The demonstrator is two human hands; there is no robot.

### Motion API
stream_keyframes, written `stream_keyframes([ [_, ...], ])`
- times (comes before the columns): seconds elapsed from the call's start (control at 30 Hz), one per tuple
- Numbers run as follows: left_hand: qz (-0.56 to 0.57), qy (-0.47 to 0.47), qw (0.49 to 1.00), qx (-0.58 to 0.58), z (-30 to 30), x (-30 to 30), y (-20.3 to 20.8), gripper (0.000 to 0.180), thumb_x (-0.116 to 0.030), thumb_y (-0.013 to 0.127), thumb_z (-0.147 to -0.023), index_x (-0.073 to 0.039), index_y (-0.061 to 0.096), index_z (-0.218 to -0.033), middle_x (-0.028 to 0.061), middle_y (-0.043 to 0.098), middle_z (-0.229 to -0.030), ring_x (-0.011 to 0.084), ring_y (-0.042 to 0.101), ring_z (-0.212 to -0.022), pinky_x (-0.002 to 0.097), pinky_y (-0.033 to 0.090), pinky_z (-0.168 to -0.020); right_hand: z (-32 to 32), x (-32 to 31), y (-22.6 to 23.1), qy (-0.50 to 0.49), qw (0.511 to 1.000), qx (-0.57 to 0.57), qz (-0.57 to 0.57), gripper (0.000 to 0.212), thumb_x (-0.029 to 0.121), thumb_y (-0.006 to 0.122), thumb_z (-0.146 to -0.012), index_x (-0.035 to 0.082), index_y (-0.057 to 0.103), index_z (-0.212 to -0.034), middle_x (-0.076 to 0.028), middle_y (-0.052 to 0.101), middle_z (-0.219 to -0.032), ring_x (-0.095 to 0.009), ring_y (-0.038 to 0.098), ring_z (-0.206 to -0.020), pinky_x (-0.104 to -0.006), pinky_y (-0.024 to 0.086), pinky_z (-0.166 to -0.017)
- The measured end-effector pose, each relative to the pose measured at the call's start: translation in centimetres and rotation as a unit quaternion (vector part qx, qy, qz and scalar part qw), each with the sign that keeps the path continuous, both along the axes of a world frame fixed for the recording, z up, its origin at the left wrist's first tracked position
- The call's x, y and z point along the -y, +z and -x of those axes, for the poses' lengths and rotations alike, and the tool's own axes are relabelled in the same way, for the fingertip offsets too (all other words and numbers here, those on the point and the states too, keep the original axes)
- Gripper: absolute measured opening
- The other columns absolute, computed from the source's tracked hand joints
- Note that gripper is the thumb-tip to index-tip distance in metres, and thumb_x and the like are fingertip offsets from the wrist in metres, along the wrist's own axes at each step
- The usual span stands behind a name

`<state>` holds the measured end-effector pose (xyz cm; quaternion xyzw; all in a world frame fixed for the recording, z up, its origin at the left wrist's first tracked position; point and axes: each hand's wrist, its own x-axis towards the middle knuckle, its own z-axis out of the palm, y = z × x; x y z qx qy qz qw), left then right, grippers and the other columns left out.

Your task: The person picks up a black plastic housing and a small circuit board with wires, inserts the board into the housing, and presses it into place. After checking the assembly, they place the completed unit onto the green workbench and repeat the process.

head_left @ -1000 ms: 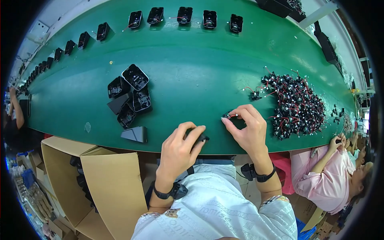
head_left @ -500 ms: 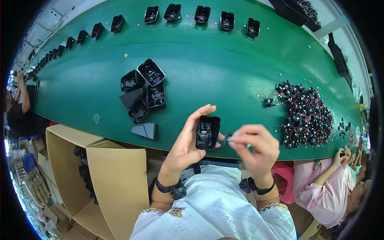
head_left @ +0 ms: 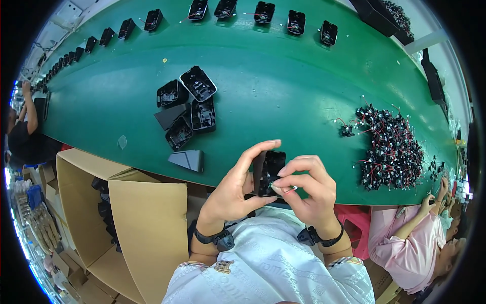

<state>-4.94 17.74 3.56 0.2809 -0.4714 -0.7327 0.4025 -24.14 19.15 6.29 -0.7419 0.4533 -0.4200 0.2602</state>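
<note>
My left hand (head_left: 234, 188) is wrapped round a black plastic housing (head_left: 274, 163), its hollow side tilted toward my right hand. At the lower part of that hollow, the fingertips of my right hand (head_left: 310, 188) pinch a small wired part (head_left: 290, 189). Most of this part is hidden by the fingers; a white tip shows beside them. To the left on the green table (head_left: 243, 111) lie several similar black housings (head_left: 203, 115). A large heap of small black parts with red wires and white connectors (head_left: 390, 152) is on the right, one such part (head_left: 347, 129) lying just beside it.
Along the far side runs a row of black housings (head_left: 264, 12), some with red wires. An open cardboard box (head_left: 147, 238) with black pieces inside stands lower left. People sit at the right, in pink (head_left: 405, 243), and far left, in dark clothing (head_left: 33, 144). A pink stool (head_left: 360, 230) is at right.
My right hand has moved left, bringing the small wired part from beside the housing to its hollow. My left hand has turned the housing toward the right hand. The view has shifted slightly.
</note>
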Motion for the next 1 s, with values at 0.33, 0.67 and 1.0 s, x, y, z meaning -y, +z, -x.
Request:
stream_keyframes([
  [0.33,0.118,-0.003,0.983,0.143,-0.6,0.8,0.3,0.079,0.009,0.083,-0.071,-0.001,0.051,-0.143,0.0137,0.054,-0.141,0.0218,0.065,-0.117,0.0357,0.060,-0.095,0.1,-0.1,1.4,0.007,0.997,-0.078,-0.002,0.026,-0.001,0.081,-0.063,0.008,0.073,-0.086,-0.006,0.065,-0.107,-0.032,0.060,-0.108,-0.0436,0.052,-0.089],
  [0.67,0.164,0.061,0.972,0.160,1.1,1.3,-0.6,0.090,-0.005,0.089,-0.068,-0.004,0.049,-0.149,0.0166,0.060,-0.134,0.0292,0.068,-0.113,0.0402,0.060,-0.090,2.1,1.0,1.6,0.030,0.994,-0.035,-0.096,0.028,0.008,0.082,-0.068,0.006,0.075,-0.095,-0.020,0.052,-0.145,-0.041,0.052,-0.134,-0.0482,0.049,-0.101],
  [1.0,0.412,0.082,0.817,0.396,3.2,1.3,2.7,0.103,-0.034,0.088,-0.061,-0.004,0.048,-0.150,0.0121,0.062,-0.098,0.0273,0.064,-0.083,0.0376,0.052,-0.075,5.3,2.2,-2.0,0.192,0.852,0.350,-0.338,0.032,0.008,0.088,-0.064,-0.003,0.071,-0.088,-0.033,0.045,-0.151,-0.039,0.049,-0.139,-0.0461,0.041,-0.113],
])
